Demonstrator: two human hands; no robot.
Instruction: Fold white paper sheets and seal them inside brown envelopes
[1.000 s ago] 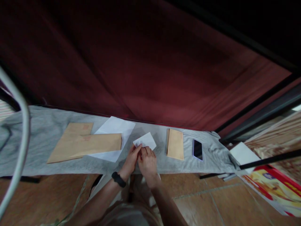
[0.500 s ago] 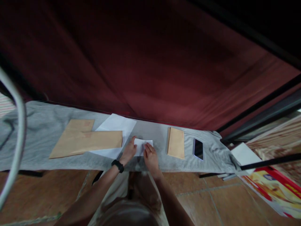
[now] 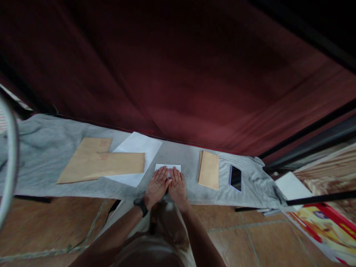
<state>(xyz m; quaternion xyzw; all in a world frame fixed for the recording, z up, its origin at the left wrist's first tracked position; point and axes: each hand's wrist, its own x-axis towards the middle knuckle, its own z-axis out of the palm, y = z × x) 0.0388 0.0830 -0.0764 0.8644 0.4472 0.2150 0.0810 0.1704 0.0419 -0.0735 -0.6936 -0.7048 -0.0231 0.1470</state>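
Observation:
A small folded white paper (image 3: pixel 168 166) lies on the grey cloth, mostly covered by my hands. My left hand (image 3: pixel 157 186) rests flat on it with the fingers stretched out, a dark watch on the wrist. Right beside it, my right hand (image 3: pixel 177 185) is also laid flat on the paper, fingers forward. To the left are loose white sheets (image 3: pixel 147 145), partly under brown envelopes (image 3: pixel 122 163).
More brown envelopes (image 3: pixel 209 170) lie to the right on the grey cloth (image 3: pixel 186 152), with a phone (image 3: pixel 235 178) beyond them. A dark red curtain (image 3: pixel 167 81) hangs behind. At the left edge a white curved tube (image 3: pixel 11 159) stands close to the camera.
My left hand has gone from holding the folded paper's left edge to lying flat on top of it. My right hand has flattened beside it.

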